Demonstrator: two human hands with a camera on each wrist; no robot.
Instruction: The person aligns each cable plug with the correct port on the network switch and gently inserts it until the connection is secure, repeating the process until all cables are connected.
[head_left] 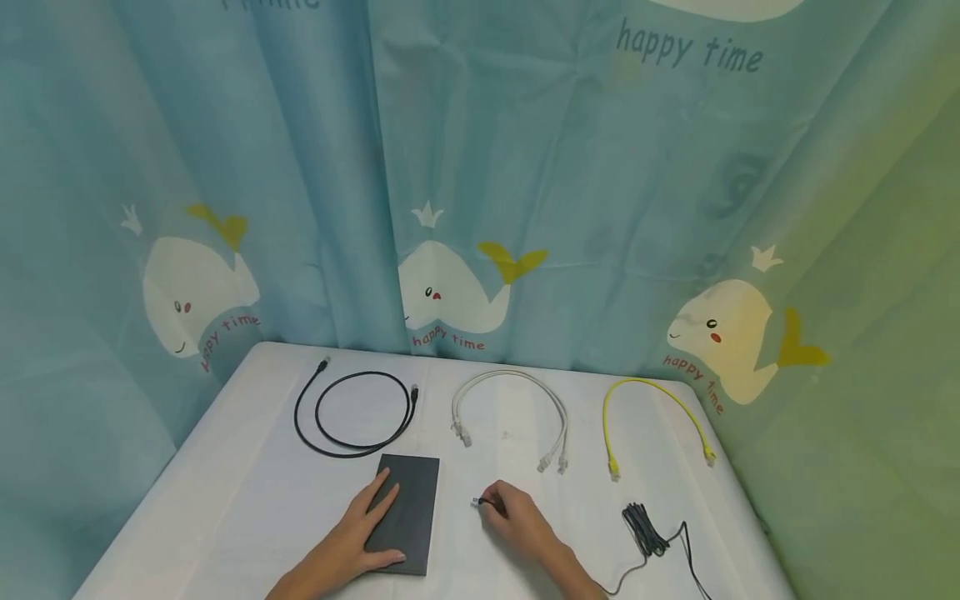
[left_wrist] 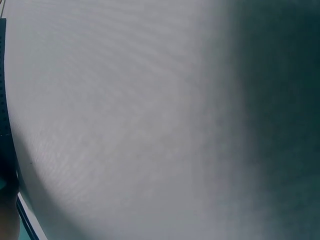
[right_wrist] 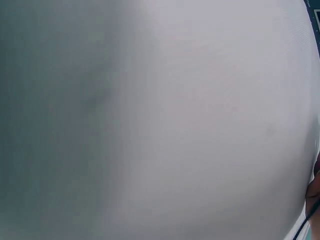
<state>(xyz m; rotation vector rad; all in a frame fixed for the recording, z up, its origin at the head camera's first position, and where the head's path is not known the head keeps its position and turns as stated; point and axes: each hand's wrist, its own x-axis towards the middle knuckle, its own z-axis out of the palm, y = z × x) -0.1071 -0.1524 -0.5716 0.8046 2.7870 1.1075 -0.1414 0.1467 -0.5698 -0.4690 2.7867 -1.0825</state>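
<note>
The right hand point(head_left: 517, 521), low in the frame just right of centre, pinches a small plug point(head_left: 476, 502) on a dark lead between thumb and fingertips. The plug's tip sticks out past the fingers toward the left of the frame, its length lying nearly sideways.

Directly left of that tip, across a strip of bare table, is the dark grey box point(head_left: 412, 517), at the lower centre. The box lies flat, its long axis running up and down the frame with a slight lean, so the plug points roughly square at its right long edge. The two are near but apart; whether that edge has a socket cannot be told.

The left hand point(head_left: 356, 533) is the nearer one: it rests on the box from the lower left, fingers spread over the top and thumb toward the bottom end.

Farther out, a bundled dark cord point(head_left: 645, 532) lies at the lower right; one strand runs down toward the right forearm, where it is lost to view. Above the hands lie a black cable point(head_left: 363, 451) left of centre, pale grey cables point(head_left: 510, 372) at the middle and a yellow cable point(head_left: 641, 381) to the right.
</note>
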